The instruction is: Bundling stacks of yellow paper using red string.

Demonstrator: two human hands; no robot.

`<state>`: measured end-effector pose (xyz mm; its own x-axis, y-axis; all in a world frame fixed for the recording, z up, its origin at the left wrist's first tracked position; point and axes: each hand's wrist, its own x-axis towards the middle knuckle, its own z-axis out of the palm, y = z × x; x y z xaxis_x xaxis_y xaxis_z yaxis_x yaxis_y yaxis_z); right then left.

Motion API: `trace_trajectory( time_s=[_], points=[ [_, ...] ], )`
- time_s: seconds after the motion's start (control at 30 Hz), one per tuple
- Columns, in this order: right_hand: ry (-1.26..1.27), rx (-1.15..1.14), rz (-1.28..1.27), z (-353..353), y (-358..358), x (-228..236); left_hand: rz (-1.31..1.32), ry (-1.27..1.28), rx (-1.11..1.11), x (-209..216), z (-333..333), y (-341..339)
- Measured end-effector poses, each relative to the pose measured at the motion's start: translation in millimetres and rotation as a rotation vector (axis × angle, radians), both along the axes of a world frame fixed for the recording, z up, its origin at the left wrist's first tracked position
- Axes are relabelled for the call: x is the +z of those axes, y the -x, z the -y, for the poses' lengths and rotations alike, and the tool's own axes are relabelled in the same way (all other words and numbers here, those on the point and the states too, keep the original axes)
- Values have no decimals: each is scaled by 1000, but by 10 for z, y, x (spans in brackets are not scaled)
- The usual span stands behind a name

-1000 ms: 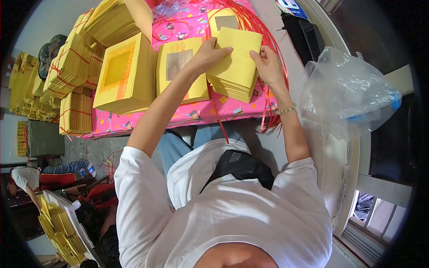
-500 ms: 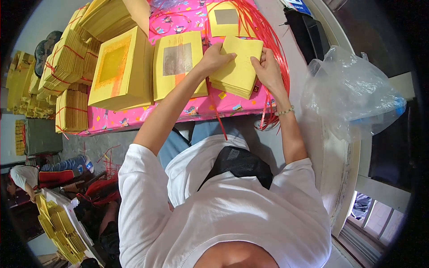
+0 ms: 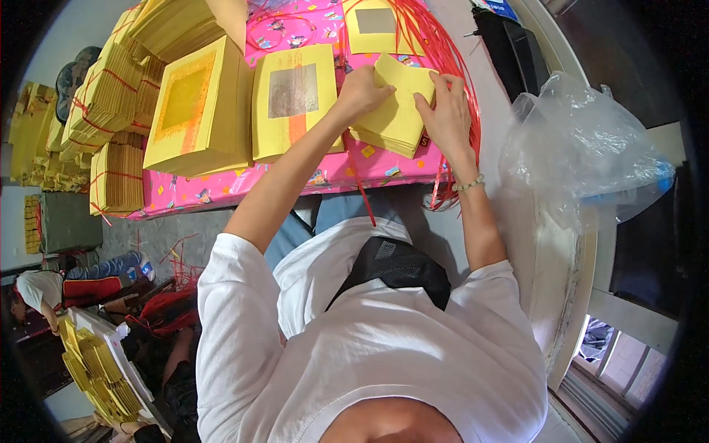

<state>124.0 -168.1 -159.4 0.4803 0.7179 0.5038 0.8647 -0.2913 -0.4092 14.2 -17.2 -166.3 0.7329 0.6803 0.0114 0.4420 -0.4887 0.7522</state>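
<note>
Both hands are on a stack of folded yellow paper [image 3: 399, 111] on the pink patterned table cover. My left hand [image 3: 362, 97] grips its left edge, thumb lying over the top sheet. On the other side my right hand [image 3: 447, 117], with a beaded bracelet [image 3: 470, 182] at the wrist, holds the right edge between thumb and fingers. The top sheets bend up a little between the hands. Left of this stack lies a yellow paper stack with a silver square [image 3: 292, 92]. A taller block with a gold square [image 3: 187, 103] stands further left.
Red plastic strings [image 3: 452, 59] trail down the table's right side, beside another silver-square stack [image 3: 376, 21]. Tied yellow bundles [image 3: 111, 96] are piled at the left. A clear plastic bag [image 3: 583, 151] hangs at the right. Other people work at a table [image 3: 136, 354] at lower left.
The top sheets have lifted and bent more between my hands. My right fingers have shifted along the upper right edge. The view has moved slightly, and a hand now shows at lower left.
</note>
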Motion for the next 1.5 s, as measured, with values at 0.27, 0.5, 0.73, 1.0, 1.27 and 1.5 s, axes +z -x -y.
trace_trajectory(
  time_s=[0.27, 0.5, 0.73, 1.0, 1.27, 1.5],
  points=[
    [46, -1, -102, -30, -70, -155, -12, -346, 108, 40, 144, 41],
    [-23, -2, -119, -47, -51, -130, 295, -359, 20, 179, 42, 388],
    [-97, 33, -33, -100, -45, 36, 183, -260, -45, 358, 68, 1260],
    [-172, 94, 20, -175, 103, 329, 66, -358, -49, 375, 257, 1880],
    [-33, 653, 55, -326, 675, 565, 20, -519, -60, 223, 235, 2058],
    [177, 847, 242, -506, 964, 333, 51, -484, -65, 202, 207, 2066]
  ],
)
